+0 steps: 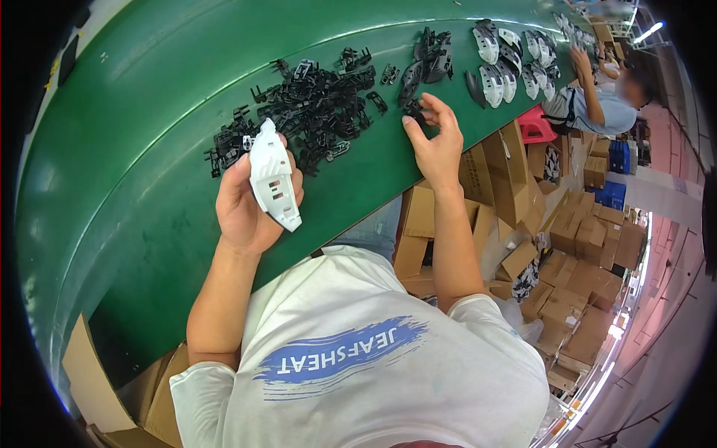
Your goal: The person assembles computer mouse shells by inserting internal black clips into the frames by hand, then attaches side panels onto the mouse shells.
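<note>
My left hand (246,205) grips a white curved plastic shell (273,181) with slots, held upright above the green belt (149,172). My right hand (435,138) reaches to the belt's near edge, its fingertips pinching a small black plastic part (415,112). A heap of small black plastic clips (306,108) lies on the belt between and beyond both hands. Larger dark curved pieces (432,61) lie just past my right hand.
Several white and black shells (511,63) lie in rows farther along the belt. Another person (605,97) in a light blue shirt works at the belt's far end. Stacks of brown cardboard boxes (575,254) fill the floor on the right, with more boxes (112,388) at lower left.
</note>
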The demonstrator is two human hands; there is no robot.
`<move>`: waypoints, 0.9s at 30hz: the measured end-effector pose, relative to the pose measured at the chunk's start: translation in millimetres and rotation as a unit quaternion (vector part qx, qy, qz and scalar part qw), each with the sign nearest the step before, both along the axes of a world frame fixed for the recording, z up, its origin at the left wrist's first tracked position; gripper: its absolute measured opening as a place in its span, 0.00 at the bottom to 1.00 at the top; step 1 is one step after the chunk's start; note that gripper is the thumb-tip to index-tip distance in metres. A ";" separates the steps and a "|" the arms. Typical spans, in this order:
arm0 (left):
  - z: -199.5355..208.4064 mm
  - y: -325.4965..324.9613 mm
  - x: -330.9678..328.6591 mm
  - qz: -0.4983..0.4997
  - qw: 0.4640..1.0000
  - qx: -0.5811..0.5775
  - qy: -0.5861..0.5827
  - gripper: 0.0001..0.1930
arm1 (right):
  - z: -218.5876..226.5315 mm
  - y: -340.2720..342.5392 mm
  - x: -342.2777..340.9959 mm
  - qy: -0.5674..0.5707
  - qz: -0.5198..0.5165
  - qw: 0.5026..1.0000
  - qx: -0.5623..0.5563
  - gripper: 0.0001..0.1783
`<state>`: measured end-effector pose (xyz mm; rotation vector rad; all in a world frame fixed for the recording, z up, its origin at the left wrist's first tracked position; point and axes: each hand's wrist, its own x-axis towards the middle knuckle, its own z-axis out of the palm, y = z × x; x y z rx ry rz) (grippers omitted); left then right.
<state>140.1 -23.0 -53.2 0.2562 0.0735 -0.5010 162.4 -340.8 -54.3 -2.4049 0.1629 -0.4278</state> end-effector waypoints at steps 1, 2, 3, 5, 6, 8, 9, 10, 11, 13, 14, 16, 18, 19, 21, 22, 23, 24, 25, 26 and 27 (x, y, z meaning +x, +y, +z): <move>-4.5 4.2 1.1 -0.013 0.999 -0.023 -0.031 0.27 | -0.8 0.7 -0.6 -0.022 -0.010 0.999 0.035 0.26; -6.1 6.2 -0.9 -0.026 0.997 -0.046 -0.059 0.28 | -1.5 3.0 -2.6 -0.020 -0.012 0.999 0.034 0.26; -4.6 6.5 -3.2 -0.014 0.998 -0.045 -0.039 0.29 | -2.8 6.1 -3.3 -0.044 -0.011 0.995 0.086 0.24; -3.5 5.5 -1.3 -0.019 0.997 -0.059 -0.045 0.28 | -2.9 8.8 -4.1 -0.067 -0.009 0.987 0.143 0.23; 0.8 4.8 -0.4 -0.021 0.996 -0.072 -0.054 0.28 | -1.0 5.5 -4.2 -0.066 -0.004 0.995 0.077 0.21; 11.4 0.5 -7.5 -0.003 1.000 -0.018 -0.008 0.25 | -7.2 -4.3 -0.8 -0.069 -0.014 0.997 -0.037 0.16; 12.6 0.7 -7.6 -0.007 0.999 -0.034 -0.007 0.25 | -10.5 -10.8 2.4 -0.068 -0.030 0.995 -0.063 0.16; 13.3 1.4 -6.9 -0.009 0.999 -0.050 -0.005 0.25 | -12.7 -18.5 4.9 -0.066 -0.046 0.993 -0.088 0.16; 8.9 1.7 -5.5 -0.022 0.997 -0.064 -0.029 0.26 | -15.9 -24.6 7.6 -0.057 -0.060 0.992 -0.092 0.16; 6.2 1.6 -3.0 -0.025 0.997 -0.055 -0.038 0.25 | -18.0 -34.3 13.8 -0.077 -0.050 0.990 -0.106 0.18; 5.8 0.2 -2.7 -0.022 0.998 -0.042 -0.035 0.25 | -15.4 -30.6 16.8 -0.110 -0.060 0.984 -0.126 0.21; 2.9 2.0 -3.3 -0.014 0.998 -0.044 -0.038 0.25 | -12.4 -21.2 21.4 -0.129 -0.069 0.971 -0.190 0.24; 2.5 1.4 -3.5 0.005 1.000 -0.014 -0.012 0.25 | -9.9 -13.5 27.4 -0.093 -0.027 0.975 -0.199 0.26; 2.2 1.0 -4.9 0.002 1.000 -0.015 -0.014 0.25 | -9.9 -8.6 31.3 -0.074 -0.030 0.970 -0.230 0.28; 3.1 0.1 -7.3 0.027 1.000 0.004 0.007 0.24 | -16.5 -6.5 38.0 -0.064 -0.026 0.965 -0.253 0.28; 4.3 -1.5 -7.0 0.021 1.000 0.001 0.003 0.24 | -16.9 -4.6 40.4 -0.052 -0.031 0.968 -0.243 0.27; 5.2 -1.2 -8.6 0.028 0.999 0.023 0.001 0.24 | -18.8 -3.7 40.4 -0.062 -0.025 0.973 -0.220 0.24; 5.0 -0.6 -7.8 0.036 0.998 0.046 -0.002 0.24 | -18.2 -5.6 40.8 -0.064 -0.030 0.972 -0.223 0.24; -2.4 2.1 -6.3 0.024 0.999 0.038 -0.029 0.25 | -17.1 -8.4 41.2 -0.055 -0.034 0.974 -0.217 0.23; -1.1 -0.7 -5.1 0.019 0.999 0.034 -0.032 0.25 | -14.4 -10.6 42.3 -0.047 -0.038 0.975 -0.212 0.21; 1.9 -3.1 -6.9 0.044 0.997 0.059 -0.003 0.25 | -11.8 -9.8 41.6 -0.063 -0.031 0.976 -0.204 0.21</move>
